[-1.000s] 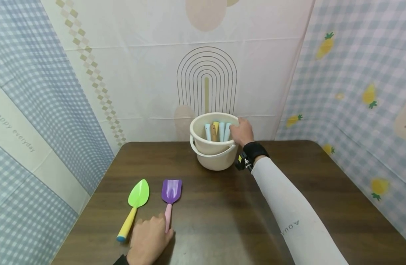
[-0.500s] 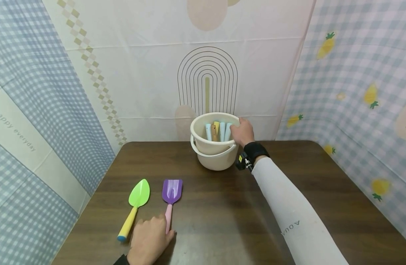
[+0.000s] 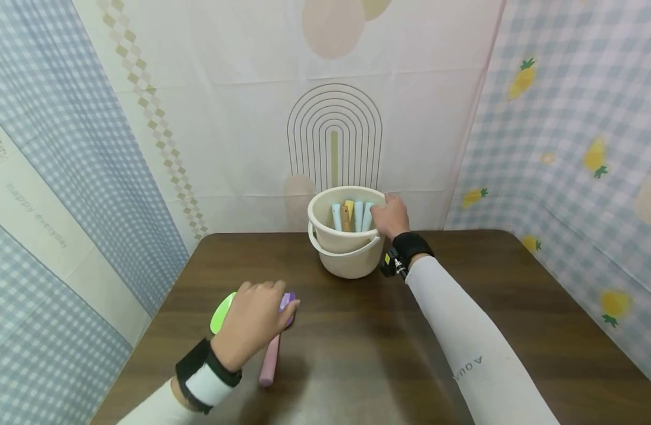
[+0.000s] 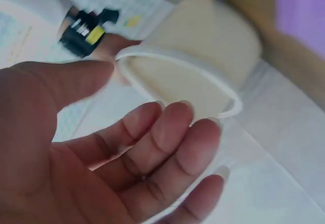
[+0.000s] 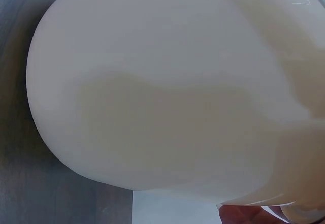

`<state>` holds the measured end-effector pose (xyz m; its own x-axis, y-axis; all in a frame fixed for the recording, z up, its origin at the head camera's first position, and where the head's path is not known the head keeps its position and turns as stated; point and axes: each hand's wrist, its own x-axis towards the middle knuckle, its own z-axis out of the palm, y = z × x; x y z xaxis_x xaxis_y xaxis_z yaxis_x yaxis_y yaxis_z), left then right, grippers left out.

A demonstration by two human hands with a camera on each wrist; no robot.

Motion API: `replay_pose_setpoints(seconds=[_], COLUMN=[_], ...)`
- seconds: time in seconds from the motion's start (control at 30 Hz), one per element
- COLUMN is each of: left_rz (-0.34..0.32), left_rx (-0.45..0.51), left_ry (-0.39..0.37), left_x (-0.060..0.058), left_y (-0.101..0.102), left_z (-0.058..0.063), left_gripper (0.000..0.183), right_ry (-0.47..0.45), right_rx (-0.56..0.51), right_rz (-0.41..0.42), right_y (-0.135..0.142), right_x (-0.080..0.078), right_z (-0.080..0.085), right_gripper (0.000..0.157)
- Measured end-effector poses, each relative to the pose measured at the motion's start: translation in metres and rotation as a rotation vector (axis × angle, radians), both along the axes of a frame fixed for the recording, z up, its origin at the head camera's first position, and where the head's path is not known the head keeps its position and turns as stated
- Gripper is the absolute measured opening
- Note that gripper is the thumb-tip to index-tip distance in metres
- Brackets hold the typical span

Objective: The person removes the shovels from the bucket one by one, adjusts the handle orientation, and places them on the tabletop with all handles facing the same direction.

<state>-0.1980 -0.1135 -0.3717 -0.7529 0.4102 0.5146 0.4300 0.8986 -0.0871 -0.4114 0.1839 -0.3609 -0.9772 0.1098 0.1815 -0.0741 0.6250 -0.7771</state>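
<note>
A cream bucket [image 3: 349,265] stands at the back of the table with its handle hanging down in front. My right hand [image 3: 393,216] grips the right side of its rim, and in the right wrist view the bucket's wall [image 5: 162,107] fills most of the picture. Several light blue, yellow and brown tool handles [image 3: 359,216] stick up inside. My left hand [image 3: 255,316] hovers over a toy shovel with a purple blade and pink handle [image 3: 270,361], hiding part of it. In the left wrist view the left fingers [image 4: 172,132] are loosely bent with nothing held.
A green trowel [image 3: 222,313] lies on the brown table [image 3: 346,348] left of the shovel, its handle hidden by the left hand and wrist. Right behind the bucket hangs a pale patterned curtain [image 3: 240,147], with checked curtains [image 3: 559,136] at both sides.
My left hand has left the pink handle and risen forward over the purple blade. The right hand and bucket have stayed in place; the view has tilted slightly.
</note>
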Motion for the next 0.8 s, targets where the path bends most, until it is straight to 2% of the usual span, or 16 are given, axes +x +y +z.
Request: replay_pose_setpoints(seconds=[0.2, 0.37, 0.47, 0.57, 0.7, 0.8], left_rz=[-0.150, -0.238, -0.232, -0.196, -0.153, -0.130], left_rx=[0.043, 0.046, 0.010, -0.014, -0.024, -0.059], left_ry=[-0.013, -0.008, -0.045, -0.094, -0.175, -0.275], left_x=[-0.038, -0.079, -0.107, -0.132, -0.158, -0.173], left_y=[0.025, 0.047, 0.060, 0.070, 0.081, 0.088], left_z=[0.039, 0.059, 0.066, 0.072, 0.078, 0.084], left_gripper=[0.023, 0.017, 0.017, 0.016, 0.026, 0.039], right_ry=[-0.002, -0.004, 0.000, 0.002, -0.010, -0.011], right_rx=[0.006, 0.003, 0.007, 0.002, -0.012, -0.018], right_rz=[0.004, -0.003, -0.012, -0.010, -0.002, 0.003], right_y=[0.002, 0.004, 0.005, 0.005, 0.005, 0.004], right_x=[-0.002, 0.000, 0.001, 0.001, -0.001, -0.002], right_z=[-0.002, -0.002, -0.002, -0.004, -0.006, -0.006], right_gripper=[0.061, 0.052, 0.056, 0.056, 0.060, 0.059])
